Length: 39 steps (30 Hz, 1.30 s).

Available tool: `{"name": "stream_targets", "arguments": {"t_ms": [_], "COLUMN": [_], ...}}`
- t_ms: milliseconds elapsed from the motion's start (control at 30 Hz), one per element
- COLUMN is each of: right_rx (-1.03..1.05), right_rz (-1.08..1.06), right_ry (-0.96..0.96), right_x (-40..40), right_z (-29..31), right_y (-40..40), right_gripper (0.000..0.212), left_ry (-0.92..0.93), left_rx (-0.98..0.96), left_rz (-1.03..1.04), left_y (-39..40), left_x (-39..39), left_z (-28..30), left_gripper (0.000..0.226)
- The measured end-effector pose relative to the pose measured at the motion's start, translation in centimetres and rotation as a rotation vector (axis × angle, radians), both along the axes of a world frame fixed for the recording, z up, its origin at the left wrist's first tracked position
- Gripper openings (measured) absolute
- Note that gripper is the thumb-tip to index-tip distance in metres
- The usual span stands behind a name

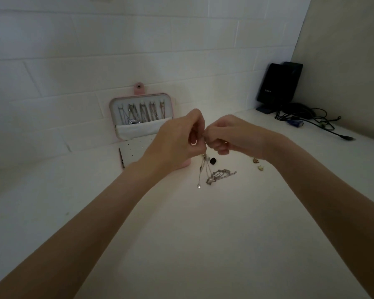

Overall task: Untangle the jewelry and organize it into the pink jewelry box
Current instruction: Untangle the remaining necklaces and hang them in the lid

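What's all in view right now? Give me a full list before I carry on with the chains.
jewelry box: one, pink, open, lid leaning on the back wall
hung necklaces: several, silver, in the lid
tangled chains: one bunch, silver, dangling from both hands
bracelet: one, silver, on the table under the hands
black bead: one, behind the bracelet
small charms: two, pale, right of the bracelet
speaker: one, black, back right corner
cables: black tangle, beside the speaker
left hand: pinching the chains
right hand: pinching the chains

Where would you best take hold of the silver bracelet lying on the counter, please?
Pinch the silver bracelet at its thin chain tail on the right, coming from above: that end lies straight and apart from the bunched links and the chains hanging from both hands.
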State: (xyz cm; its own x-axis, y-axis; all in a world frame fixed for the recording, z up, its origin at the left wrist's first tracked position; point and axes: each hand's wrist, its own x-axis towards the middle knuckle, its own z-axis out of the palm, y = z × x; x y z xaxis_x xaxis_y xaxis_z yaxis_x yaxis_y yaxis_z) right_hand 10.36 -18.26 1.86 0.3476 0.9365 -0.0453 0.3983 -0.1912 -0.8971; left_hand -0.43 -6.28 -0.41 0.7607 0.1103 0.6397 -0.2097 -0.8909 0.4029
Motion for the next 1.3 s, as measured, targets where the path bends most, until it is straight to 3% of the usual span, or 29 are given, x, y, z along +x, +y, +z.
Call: {"name": "stream_targets", "arguments": {"t_ms": [200, 400, 467, 600, 667, 800, 867, 967, 1100, 1167, 1233, 1300], "right_rx": [-0.117, -0.105, -0.072, 0.003, 0.020, 0.098, 0.094, 0.095, 0.227, 0.288, 0.327, 0.351], "right_rz": [-0.007, 0.016, 0.002, 0.001, -0.005, -0.025, -0.016, -0.048, -0.105, -0.134, -0.200, -0.253], "right_ry": [0.100, 0.089, 0.089, 0.161, 0.161, 0.205, 0.212, 0.226, 0.421, 0.552, 0.667, 0.743], "right_x": [0.1, 0.7, 1.0, 1.5, 1.5, 1.3, 1.3, 1.3, 1.1, 0.8, 0.8, 1.0], "right_z": [-1.2, -1.7, -1.7, -1.9, -2.0, -2.1, -2.0, -2.2, -2.2, -2.0, -1.7, -1.4], "right_y": [-0.2, -1.1, -1.4, -1.6, -1.5, -1.0, -0.8, -0.8, -0.9, -0.8, -0.6, -0.5], "right_gripper": [0.033, 0.029, 0.026, 0.018, 0.019, 0.019, 0.019, 0.019, 0.023, 0.023, 0.024, 0.027], "left_ry": [0.046, 0.148, 0.207, 0.424, 0.479, 0.374, 0.330, 0.227, 0.151, 0.186, 0.198, 0.181], "left_rx": [0.188, -0.020, -0.240, -1.209, -1.390, -1.511, -1.517, -1.337, -0.730, -0.542, -0.527, -0.676], "left_rz": [0.081, 0.141, 0.129, -0.125, -0.220, -0.214, -0.200, -0.109, 0.076, 0.122, 0.148, 0.150], "left_y": [-0.3, -0.3, -0.2, -0.1, 0.0, 0.1, -0.1, 0.1, 0.6, 0.4, 0.4, 0.6], "left_x": [0.2, 0.1, -0.1, -0.5, -0.6, -0.4, -0.3, -0.1, -0.2, -0.1, 0.1, 0.0], "left_z": [-1.7, -1.9, -1.5, -0.6, -0.5, -0.6, -0.6, -0.9, -1.4, -1.9, -2.3, -2.3], "left_gripper": [0.018, 0.010, 0.018, 0.022, 0.015, 0.018, 0.019, 0.019, 0.021, 0.021, 0.019, 0.017]}}
